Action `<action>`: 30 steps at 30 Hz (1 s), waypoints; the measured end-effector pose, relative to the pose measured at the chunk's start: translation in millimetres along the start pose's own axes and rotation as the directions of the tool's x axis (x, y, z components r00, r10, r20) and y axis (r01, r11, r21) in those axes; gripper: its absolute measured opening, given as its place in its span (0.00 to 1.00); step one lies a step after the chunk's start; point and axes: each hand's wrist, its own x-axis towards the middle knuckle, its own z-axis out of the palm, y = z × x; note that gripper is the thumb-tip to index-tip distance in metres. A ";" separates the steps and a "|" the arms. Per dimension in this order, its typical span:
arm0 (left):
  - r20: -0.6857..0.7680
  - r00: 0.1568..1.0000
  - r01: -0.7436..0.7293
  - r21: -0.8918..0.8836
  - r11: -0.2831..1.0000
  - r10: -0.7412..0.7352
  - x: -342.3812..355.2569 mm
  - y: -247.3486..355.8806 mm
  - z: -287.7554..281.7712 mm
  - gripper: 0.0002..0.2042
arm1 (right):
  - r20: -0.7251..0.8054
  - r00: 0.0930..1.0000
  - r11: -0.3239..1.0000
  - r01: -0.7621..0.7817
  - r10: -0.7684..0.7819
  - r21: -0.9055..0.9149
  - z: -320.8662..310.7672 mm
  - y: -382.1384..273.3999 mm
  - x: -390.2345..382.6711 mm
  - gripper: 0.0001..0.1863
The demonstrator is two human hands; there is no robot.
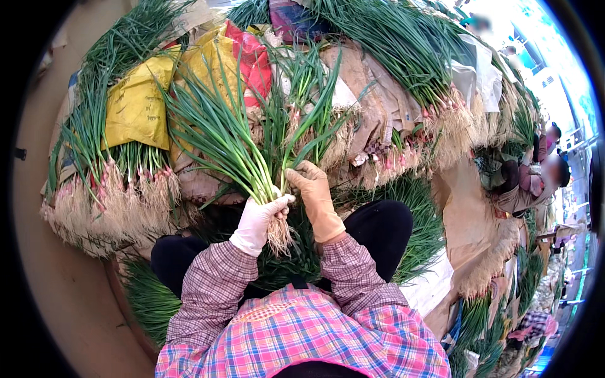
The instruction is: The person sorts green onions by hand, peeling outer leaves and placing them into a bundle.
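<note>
In a white glove, my left hand [259, 219] is closed round the white lower stems of a bunch of spring onions [242, 148]. The green leaves fan up and to the left, and pale roots hang below the fist. My right hand [312, 192], in a tan rubber glove, is just to the right. Its thumb and forefinger pinch a green spring onion stalk [290, 154] at the bunch's right side. Other spring onions [324, 126] lie just beyond my hands, roots facing me.
Spring onions under a yellow sack [140, 101] lie at the left, beside a brown wall [75, 283]. A large heap of spring onions [391, 47] covers the far right. Brown sheeting [469, 214] lies at the right. Beyond it, a seated person [529, 183] is near more bundles.
</note>
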 end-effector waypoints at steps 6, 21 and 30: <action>0.139 0.986 -0.057 -0.258 0.965 0.095 -19.2 25.6 8.7 0.04 | -0.137 0.987 0.970 0.045 -0.079 -0.238 -10.9 13.1 14.0 0.06; -0.023 0.966 -0.209 -0.659 0.723 0.258 -8.0 41.8 -34.4 0.06 | 0.595 0.794 0.346 0.528 0.123 -0.776 -34.7 31.6 -12.6 0.10; 0.042 0.970 -0.179 -0.536 0.825 0.237 -0.3 36.8 -25.2 0.17 | 0.025 0.968 0.461 0.141 -0.249 -0.876 -18.0 -25.6 140.2 0.13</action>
